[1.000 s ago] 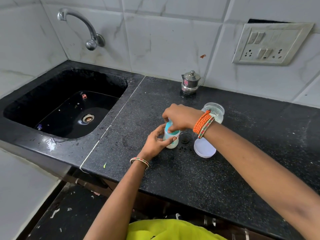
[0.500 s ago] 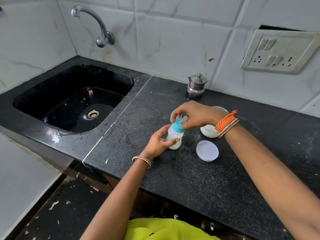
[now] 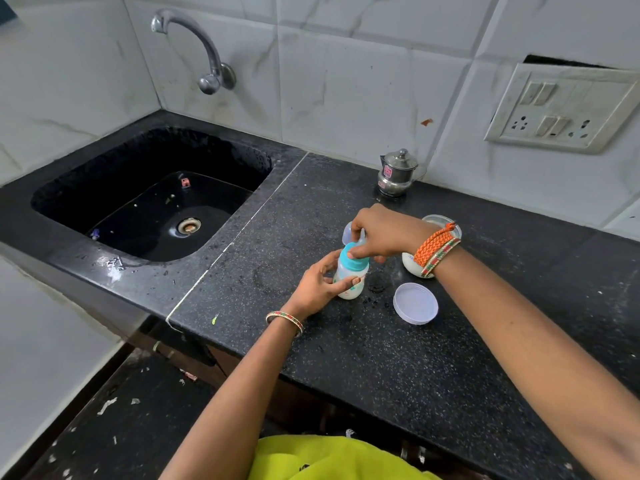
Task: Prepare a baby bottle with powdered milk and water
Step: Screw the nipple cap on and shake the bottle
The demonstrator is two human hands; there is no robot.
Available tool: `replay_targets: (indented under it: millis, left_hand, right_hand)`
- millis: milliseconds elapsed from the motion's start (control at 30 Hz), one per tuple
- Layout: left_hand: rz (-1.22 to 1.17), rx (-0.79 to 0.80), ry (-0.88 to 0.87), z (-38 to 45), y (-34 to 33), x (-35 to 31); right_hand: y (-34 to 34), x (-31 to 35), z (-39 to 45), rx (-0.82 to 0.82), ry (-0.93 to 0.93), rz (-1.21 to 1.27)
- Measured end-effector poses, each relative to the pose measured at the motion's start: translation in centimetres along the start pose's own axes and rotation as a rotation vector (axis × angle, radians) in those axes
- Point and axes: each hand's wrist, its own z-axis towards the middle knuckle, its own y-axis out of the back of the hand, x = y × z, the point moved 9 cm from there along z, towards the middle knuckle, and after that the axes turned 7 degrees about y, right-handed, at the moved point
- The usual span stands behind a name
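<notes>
1. Gripping the baby bottle (image 3: 349, 277) at centre counter, left hand (image 3: 317, 284) curled round its body.
2. Pinching the teal collar (image 3: 354, 259) with right hand (image 3: 381, 233); cross-threading could leak.
3. Risking a nudge to the open powder jar (image 3: 417, 266) right.

Baby bottle (image 3: 349, 277): small, translucent, white contents, teal collar (image 3: 354, 258), standing slightly tilted on the counter (image 3: 398, 358). Clear cap (image 3: 349, 234) sits just above the collar. Powder jar (image 3: 414, 265) open, upright, right of bottle; its white lid (image 3: 415, 303) lies flat nearby.
</notes>
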Motion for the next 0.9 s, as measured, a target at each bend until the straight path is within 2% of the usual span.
replay_targets:
  millis: [167,367,500,733,900]
  left_hand:
    - [-0.031,0.011,0.004,0.0,-0.2,0.2]
    - [-0.024,-0.01,-0.007,-0.1,-0.1,0.2]
    - [-0.035,-0.016,-0.001,0.0,0.0,0.4]
    - [-0.059,0.004,0.009,0.2,-0.1,0.8]
    - [-0.065,-0.001,-0.002,0.2,-0.1,0.7]
  right_hand:
    - [0.4,-0.1,-0.4,-0.077,-0.078,-0.36]
    - [-1.9,1.3,0.2,0.062,0.129,-0.262]
    - [-1.9,1.9,0.6,0.021,0.194,-0.281]
    - [-1.0,2.4,0.7,0.038,0.2,-0.296]
    - [-1.4,1.6,1.0,0.013,0.127,-0.227]
